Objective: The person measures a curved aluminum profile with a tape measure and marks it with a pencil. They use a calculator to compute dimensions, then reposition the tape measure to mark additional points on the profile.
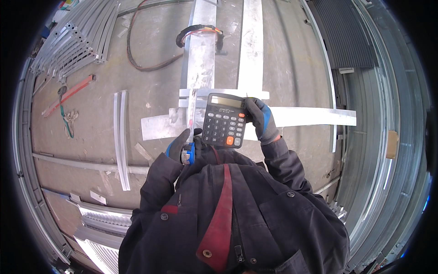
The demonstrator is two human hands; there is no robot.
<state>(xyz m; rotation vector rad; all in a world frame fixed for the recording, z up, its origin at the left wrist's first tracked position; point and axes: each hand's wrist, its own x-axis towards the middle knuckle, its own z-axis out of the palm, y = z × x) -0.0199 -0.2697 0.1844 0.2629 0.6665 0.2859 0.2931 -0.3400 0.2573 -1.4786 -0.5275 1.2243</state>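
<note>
A black calculator with a grey display and two orange keys faces up in front of my chest. My right hand, in a black and blue glove, is closed on its upper right edge. In my gloved left hand is a blue tape measure, with the fingers wrapped round it. Its blade is drawn out and runs away from me, left of the calculator. Beneath both hands lies a long flat metal strip, crossed by short metal bars. The calculator hides part of these.
Two long metal profiles stretch away ahead, with a coil of black cable over the left one. Stacked metal frames stand far left, near a red bar. Narrow metal lengths lie at left. Long profiles line the right side.
</note>
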